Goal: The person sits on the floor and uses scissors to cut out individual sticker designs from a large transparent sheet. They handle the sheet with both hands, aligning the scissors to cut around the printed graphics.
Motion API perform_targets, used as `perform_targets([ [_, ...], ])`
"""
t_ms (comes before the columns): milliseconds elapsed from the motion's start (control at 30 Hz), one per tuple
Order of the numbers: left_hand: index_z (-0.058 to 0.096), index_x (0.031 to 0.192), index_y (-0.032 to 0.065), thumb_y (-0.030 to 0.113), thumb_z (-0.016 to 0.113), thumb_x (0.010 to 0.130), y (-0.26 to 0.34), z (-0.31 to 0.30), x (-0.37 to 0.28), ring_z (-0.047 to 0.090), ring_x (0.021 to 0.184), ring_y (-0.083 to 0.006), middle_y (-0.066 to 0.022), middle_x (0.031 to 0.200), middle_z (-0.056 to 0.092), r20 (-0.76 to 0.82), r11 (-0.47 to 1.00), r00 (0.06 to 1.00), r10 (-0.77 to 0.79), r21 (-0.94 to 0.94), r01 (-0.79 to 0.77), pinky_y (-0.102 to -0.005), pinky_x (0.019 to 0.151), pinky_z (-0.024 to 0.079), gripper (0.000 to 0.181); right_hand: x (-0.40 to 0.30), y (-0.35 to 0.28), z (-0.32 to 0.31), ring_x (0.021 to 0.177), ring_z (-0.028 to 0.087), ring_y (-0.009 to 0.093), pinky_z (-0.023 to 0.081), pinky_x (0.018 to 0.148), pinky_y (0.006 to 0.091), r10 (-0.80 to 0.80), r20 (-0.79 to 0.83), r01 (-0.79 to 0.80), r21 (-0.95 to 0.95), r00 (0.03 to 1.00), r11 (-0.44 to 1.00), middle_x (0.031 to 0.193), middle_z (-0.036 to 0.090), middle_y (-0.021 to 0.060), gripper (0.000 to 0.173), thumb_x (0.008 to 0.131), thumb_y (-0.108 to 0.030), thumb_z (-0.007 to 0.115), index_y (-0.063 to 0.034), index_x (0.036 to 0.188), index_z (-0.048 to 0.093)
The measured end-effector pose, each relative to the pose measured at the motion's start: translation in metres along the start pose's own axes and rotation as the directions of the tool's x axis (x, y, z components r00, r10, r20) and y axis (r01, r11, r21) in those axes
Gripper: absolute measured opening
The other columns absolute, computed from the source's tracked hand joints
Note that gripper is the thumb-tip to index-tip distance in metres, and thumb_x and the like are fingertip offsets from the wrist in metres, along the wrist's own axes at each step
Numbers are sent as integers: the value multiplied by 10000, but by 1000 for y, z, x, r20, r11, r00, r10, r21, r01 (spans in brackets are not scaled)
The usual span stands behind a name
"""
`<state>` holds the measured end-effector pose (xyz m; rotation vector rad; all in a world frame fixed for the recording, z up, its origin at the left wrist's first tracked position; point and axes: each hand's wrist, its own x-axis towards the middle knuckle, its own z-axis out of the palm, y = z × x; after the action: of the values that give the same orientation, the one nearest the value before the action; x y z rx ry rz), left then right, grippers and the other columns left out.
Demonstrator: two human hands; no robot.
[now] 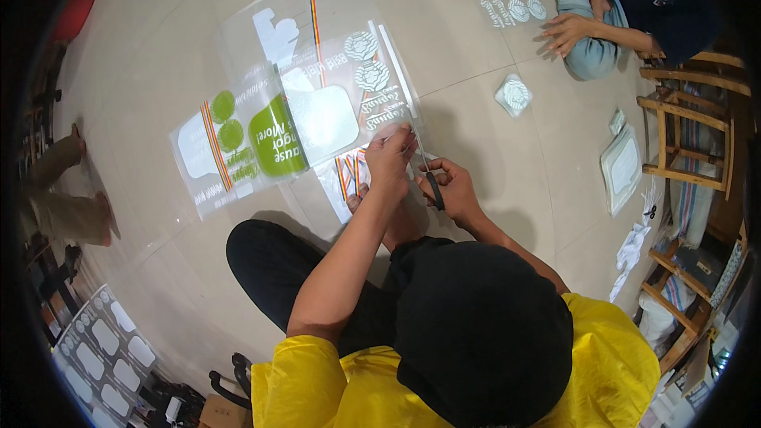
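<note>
My right hand (456,190) grips black-handled scissors (436,190), their blades pointing up along the right edge of a clear printed film sheet (333,6). Pinched in my left hand (392,157) is the lower right edge of this sheet, close beside the blades. White round emblems (372,75), white lettering and a large white rounded shape (327,120) are printed on the film. A curled part of film with green printing (276,139) lies over its left side. Below my left hand is a white piece with coloured stripes (346,178), partly hidden by my foot.
Another person's hand (571,32) rests near a small film piece with white prints (514,10). A small cut film stack (513,96) and a larger stack (621,167) lie to the right. Wooden frames (684,137) line the right side. Another person's feet (102,220) are at left.
</note>
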<state>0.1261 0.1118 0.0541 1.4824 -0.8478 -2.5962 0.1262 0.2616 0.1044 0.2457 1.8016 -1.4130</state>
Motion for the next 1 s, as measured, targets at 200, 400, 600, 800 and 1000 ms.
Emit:
perform_targets([
  [200,675,1206,-64,162,792,951,-4,-4,6,684,1074,-229,-113,1129,713,-5,999,1000,12,48,-11,-373,1003,553,360,-1,1,2,561,579,57,471,534,234,24,-14,-25,-12,1000,1000,682,653,-3,357,938,-190,805,26,1179,654],
  [400,715,1131,-44,136,797,945,-2,-1,6,694,1023,-210,-97,1057,725,-30,999,999,16,37,-14,-347,963,566,271,2,5,3,555,580,63,473,526,239,6,-29,-6,-8,1000,1000,672,649,1,330,942,-197,801,18,1149,661],
  [600,732,1046,-6,129,799,941,3,0,5,691,971,-183,-64,1006,728,-33,1000,999,10,20,-10,-322,918,561,184,4,-9,7,547,578,70,467,514,243,28,-23,-27,11,999,1000,669,644,7,323,939,-196,809,11,1139,661],
  [800,733,1035,7,138,811,931,2,-1,3,689,948,-178,-64,993,728,-43,998,999,-18,52,20,-310,905,556,184,2,-13,7,538,574,72,463,506,247,46,-29,-46,4,999,999,664,637,8,315,933,-193,818,9,1124,671],
  [1000,740,1024,11,140,818,922,4,0,2,687,934,-177,-61,984,731,-50,999,999,-5,51,8,-303,884,554,182,9,-17,8,531,582,77,456,494,245,23,-35,-23,10,999,1000,658,642,16,317,928,-197,825,12,1115,677],
])
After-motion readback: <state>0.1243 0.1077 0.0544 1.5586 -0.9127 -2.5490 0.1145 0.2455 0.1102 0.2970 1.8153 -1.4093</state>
